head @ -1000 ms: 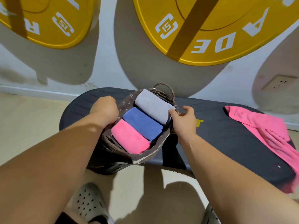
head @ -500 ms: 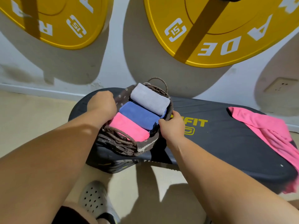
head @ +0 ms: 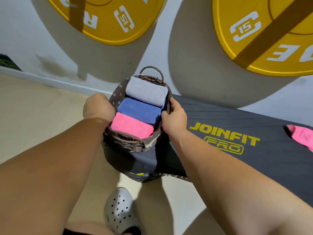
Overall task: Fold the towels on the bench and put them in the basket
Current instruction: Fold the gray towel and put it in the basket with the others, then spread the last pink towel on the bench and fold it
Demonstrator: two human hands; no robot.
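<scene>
A: Worst risk from there?

B: Tipping the basket (head: 125, 141). Stood right at the left end of the bench (head: 220, 116), near rim close to the edge. Could have slid off or toppled toward the floor (head: 42, 107) through an uneven pull, or a lift on one side only.

A: Anything likely to spill?

B: Possibly. Held three folded towels in a row, touching: grey towel (head: 146, 93) farthest, blue towel (head: 138, 110) in the middle, pink towel (head: 132, 125) nearest. Lay high, about level with the rim; might have rolled out with a tilt.

A: And the hands?

B: Clamped on opposite sides, with the towels between. Left hand (head: 98, 107) curled over the left rim, just beside the blue and pink towels; fingertips hidden behind the knuckles, so could not judge the depth of the hold. Right hand (head: 174, 117) gripped the right rim, thumb toward the blue towel, fingers curled along the edge.

A: Any weakness in that hold?

B: Maybe. Held only the cloth-lined rim; might have slipped, or folded the cloth inward under load.

A: Done with the task, then?

B: Judged not. Spotted one loose towel (head: 303, 136), pink and unfolded, at the far right of the bench, well apart from both hands and the basket. Looked short of room in the basket too; could have crushed the folds beneath by forcing it in.
</scene>
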